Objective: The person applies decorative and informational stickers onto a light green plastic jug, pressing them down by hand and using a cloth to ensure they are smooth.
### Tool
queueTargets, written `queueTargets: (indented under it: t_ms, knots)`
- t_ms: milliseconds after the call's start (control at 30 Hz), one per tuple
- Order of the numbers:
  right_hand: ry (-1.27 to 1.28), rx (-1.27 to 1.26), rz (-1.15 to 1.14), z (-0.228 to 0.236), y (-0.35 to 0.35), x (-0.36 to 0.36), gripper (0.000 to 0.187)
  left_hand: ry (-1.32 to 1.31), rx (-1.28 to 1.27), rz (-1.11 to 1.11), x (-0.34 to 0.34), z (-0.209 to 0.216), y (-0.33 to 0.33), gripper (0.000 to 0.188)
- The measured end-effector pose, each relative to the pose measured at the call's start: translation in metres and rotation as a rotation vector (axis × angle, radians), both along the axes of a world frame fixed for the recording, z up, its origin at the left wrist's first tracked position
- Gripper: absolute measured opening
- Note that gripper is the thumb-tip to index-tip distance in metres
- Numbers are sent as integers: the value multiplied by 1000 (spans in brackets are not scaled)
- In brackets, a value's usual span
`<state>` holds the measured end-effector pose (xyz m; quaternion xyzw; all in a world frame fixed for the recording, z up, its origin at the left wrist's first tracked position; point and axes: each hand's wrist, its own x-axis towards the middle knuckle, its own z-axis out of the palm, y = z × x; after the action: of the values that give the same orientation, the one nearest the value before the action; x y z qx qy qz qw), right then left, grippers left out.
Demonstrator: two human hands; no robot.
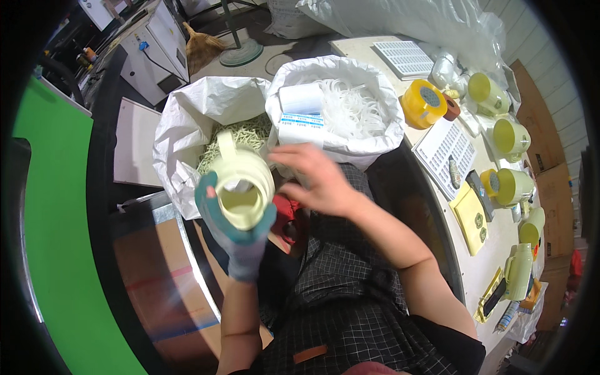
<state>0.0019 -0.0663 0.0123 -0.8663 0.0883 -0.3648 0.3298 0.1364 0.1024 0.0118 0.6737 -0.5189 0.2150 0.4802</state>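
Note:
My left hand point(242, 242), in a grey and green coated glove, is wrapped round a pale yellow plastic thermos shell point(261, 174). Its round open mouth faces me, and its handle point(226, 145) points away. My bare right hand point(322, 181), slightly blurred, is just right of the shell with its fingers apart and nothing visible in them. Beyond the shell, a white woven sack point(181, 125) holds many small pale green plastic pieces point(253, 130). The sack point(375, 145) to its right contains clear plastic rings point(353, 106) and white label rolls point(300, 99).
Along the right, a curved table point(440, 234) carries tape rolls point(424, 103), printed sheets point(445, 156), a yellow packet point(469, 219) and several pale yellow shells point(511, 137). A cardboard box point(159, 275) stands low at left, beside a green panel point(56, 237). A broom point(201, 49) is farther back.

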Motion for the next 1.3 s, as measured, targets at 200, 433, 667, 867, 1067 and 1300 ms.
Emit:
queueTargets:
  t_ms: [200,433,667,867,1067,1300]
  knots:
    - [549,-354,-863,-79,-160,-70,14,332,216,-393,-77,-28,16,89]
    - [619,-348,-781,-94,-174,-69,13,42,376,-403,-107,-51,16,92]
    - [683,-344,-771,-100,-175,-67,18,-117,399,-403,-92,-65,11,95]
    - [209,131,-293,-40,-80,-77,19,-193,205,-244,-94,-72,12,87]
    - [24,-327,67,-33,25,-116,36,-238,465,-410,-81,-61,12,69]
    - [-4,-380,156,-47,36,-117,46,-126,458,-400,-59,-66,19,39]
